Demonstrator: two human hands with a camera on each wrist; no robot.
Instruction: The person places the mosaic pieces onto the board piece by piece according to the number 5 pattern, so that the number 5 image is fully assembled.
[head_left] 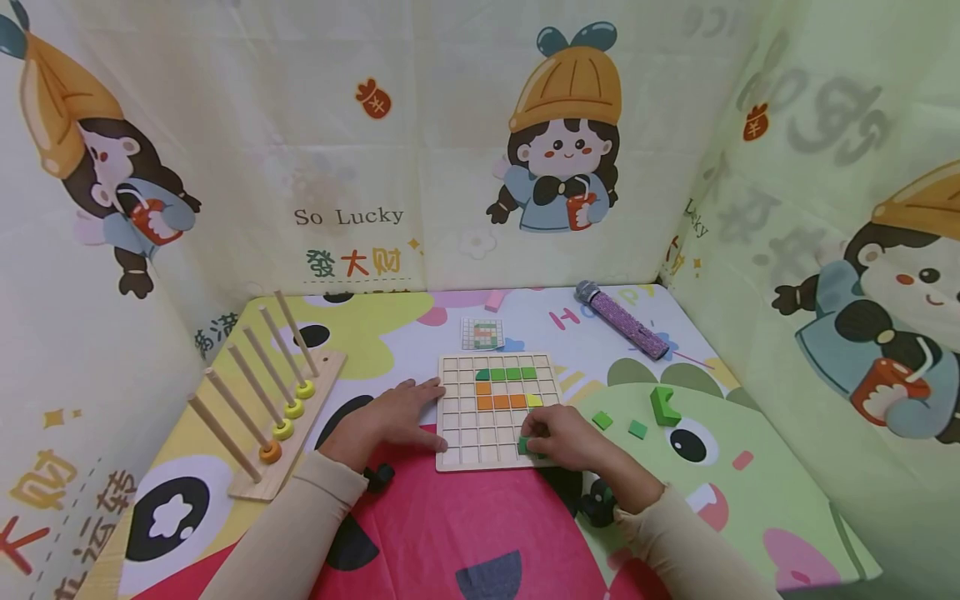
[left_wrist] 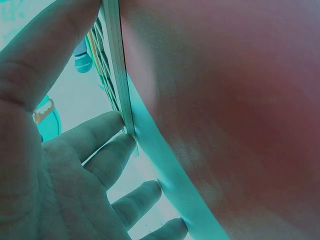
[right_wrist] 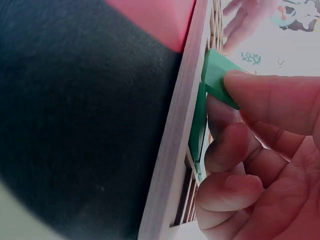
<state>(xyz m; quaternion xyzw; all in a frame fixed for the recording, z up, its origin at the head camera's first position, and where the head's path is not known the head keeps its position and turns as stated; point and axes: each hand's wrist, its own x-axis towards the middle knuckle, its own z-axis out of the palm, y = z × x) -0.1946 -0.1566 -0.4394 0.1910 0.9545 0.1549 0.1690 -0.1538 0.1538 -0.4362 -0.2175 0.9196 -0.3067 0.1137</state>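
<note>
On the table lies a wooden grid board (head_left: 465, 429). Its upper cells hold a row of green tiles (head_left: 513, 374), several orange tiles (head_left: 501, 402) and a yellow tile (head_left: 534, 401). My left hand (head_left: 390, 421) touches the board's left edge, thumb and fingers spread, as the left wrist view also shows. Over the lower right cells, my right hand (head_left: 566, 437) pinches a green tile (right_wrist: 220, 75) between thumb and finger, tilted above the grid. Another green piece (right_wrist: 198, 122) lies in the board just beside it, partly hidden by my fingers in the head view.
A small pattern card (head_left: 482, 333) lies behind the board. Loose green pieces (head_left: 637, 429) and a green notched block (head_left: 663, 407) are to the right. A glittery microphone (head_left: 622, 321) lies at the back right; a wooden peg rack (head_left: 300, 425) with rings stands left.
</note>
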